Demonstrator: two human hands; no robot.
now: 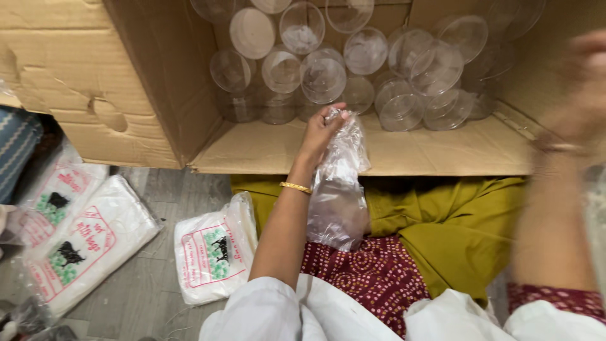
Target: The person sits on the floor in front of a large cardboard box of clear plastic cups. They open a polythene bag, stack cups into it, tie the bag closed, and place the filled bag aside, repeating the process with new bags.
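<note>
Clear bag pinched at its top by left hand, fingers closed on it, at the near lip of the carton, clear tubs stacked at its far end, right hand raised at right, blurred, grip not discernible, bag packs laid on floor at left

The left hand pinches the top of a crumpled clear plastic bag, which hangs down over the olive-green cloth on the lap. At twelve o'clock from that hand lies a large brown cardboard box on its side, stacked with round clear plastic containers. The right hand, blurred, is raised at three o'clock. Flat white printed plastic packets lie on the grey floor at eight o'clock.
</note>
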